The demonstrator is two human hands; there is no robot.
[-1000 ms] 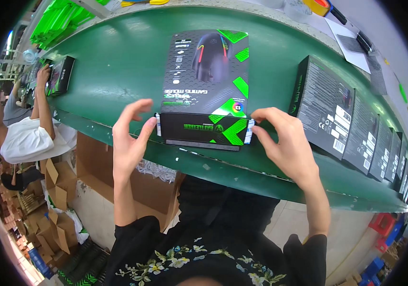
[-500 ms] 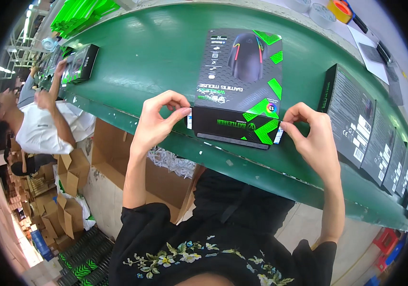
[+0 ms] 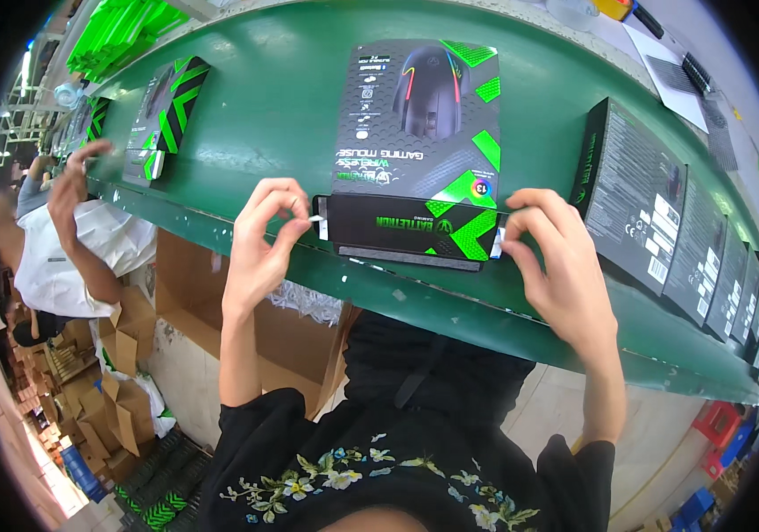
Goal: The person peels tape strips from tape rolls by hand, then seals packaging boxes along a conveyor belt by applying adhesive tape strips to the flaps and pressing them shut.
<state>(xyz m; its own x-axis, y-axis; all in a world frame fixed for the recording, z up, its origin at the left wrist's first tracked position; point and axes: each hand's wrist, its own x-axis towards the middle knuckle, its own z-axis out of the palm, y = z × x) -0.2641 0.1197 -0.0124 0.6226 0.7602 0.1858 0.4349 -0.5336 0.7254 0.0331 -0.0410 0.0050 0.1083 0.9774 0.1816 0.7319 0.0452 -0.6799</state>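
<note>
Meanwhile, the left hand [image 3: 259, 244] and right hand [image 3: 557, 266] each pinch a white tab at either end of the black-and-green cardboard mouse box [image 3: 415, 151] on the green conveyor belt [image 3: 282, 97].

We see a printed cardboard mouse box [image 3: 419, 142], its black-and-green face fairly matt with a slight sheen. The green tabletop [image 3: 282, 97] looks smooth and softly glossy. Brown cardboard cartons [image 3: 117, 390] below look rough.

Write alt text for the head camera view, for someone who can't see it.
Two bare hands, left hand and right hand, pinch small white tabs at both ends of a black-and-green box lying on a green bench. More boxes stand to the right.
</note>
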